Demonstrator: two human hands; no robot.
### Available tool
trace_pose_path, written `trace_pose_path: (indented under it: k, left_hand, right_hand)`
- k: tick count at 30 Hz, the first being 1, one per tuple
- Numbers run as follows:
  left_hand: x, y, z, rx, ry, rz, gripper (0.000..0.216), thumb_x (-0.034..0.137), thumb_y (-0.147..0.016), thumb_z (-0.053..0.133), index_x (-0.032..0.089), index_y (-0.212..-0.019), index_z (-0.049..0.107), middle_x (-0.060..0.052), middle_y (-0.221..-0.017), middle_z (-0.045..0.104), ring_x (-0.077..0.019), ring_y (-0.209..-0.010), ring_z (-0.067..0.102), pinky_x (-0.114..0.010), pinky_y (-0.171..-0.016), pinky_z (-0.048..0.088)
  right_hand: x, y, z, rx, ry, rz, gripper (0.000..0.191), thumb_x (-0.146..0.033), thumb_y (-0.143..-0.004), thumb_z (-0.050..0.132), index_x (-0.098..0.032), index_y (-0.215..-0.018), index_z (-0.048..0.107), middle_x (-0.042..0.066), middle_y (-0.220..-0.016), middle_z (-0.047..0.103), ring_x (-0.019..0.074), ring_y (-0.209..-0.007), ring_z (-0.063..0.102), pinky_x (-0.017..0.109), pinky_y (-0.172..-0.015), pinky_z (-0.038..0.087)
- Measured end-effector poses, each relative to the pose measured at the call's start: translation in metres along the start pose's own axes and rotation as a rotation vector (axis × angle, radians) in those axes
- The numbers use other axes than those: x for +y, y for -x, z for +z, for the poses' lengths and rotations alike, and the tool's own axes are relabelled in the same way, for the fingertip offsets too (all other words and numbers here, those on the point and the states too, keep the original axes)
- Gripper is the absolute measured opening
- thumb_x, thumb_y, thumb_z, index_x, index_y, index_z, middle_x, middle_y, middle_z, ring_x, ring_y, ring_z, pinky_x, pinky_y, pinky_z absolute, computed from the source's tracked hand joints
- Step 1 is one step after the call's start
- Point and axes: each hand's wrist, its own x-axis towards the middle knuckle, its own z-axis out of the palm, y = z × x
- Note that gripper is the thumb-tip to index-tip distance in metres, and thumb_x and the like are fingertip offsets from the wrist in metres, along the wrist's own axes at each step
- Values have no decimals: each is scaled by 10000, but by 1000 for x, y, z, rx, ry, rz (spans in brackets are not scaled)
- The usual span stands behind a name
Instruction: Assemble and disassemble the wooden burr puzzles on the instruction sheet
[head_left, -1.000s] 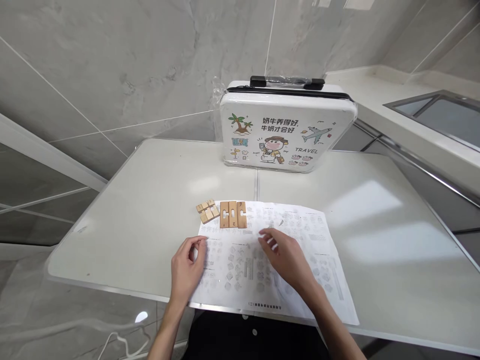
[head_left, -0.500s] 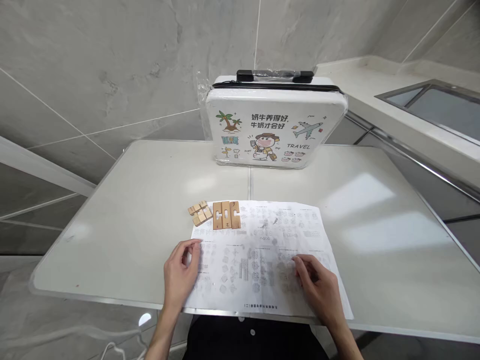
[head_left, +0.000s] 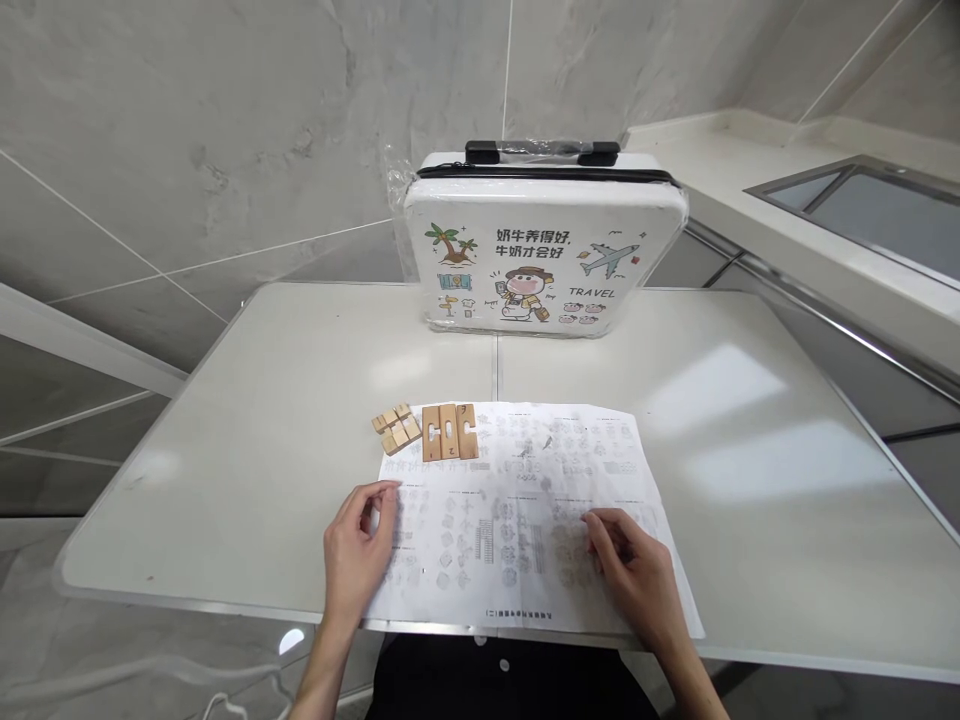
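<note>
A creased sheet of paper (head_left: 480, 590) printed with small diagrams lies flat on the table. My left hand (head_left: 358, 545) rests at its left edge, loosely curled, with a gap between thumb and forefinger and nothing seen in it. On the sheet's right part lies my right hand (head_left: 634, 570), also relaxed and half curled; its lower fingers are partly hidden. Beyond my left hand, three flat wooden puzzle pieces (head_left: 449, 450) with cut-outs and number marks lie side by side at the sheet's far left. Touching or nearly touching them is a cluster of small notched wooden pieces (head_left: 403, 432).
A white carry case (head_left: 480, 215) in clear plastic wrap, with a black handle and cartoon print, stands at the back of the white folding table (head_left: 225, 430). Behind it is a grey tiled wall (head_left: 262, 100). A pale counter (head_left: 750, 180) runs along the right.
The whole view has shifted slightly, with things appearing a little further left. Neither hand nor the wooden pieces have visibly moved on the table.
</note>
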Motion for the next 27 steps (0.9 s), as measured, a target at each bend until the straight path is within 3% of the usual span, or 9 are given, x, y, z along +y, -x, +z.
trace_pose_path:
  k: [27]
  left_hand:
    - [1,0,-1,-6,3,-3,306,505,-990,625,241,-1034,774,-20,-873,729,-176,-696,571,-289,-678,472]
  right_hand:
    - [1,0,1,-7,-6,10,415,-602,-1042,545,-240,-900,691,4,-654,603,178,-542,527,288,-524,432]
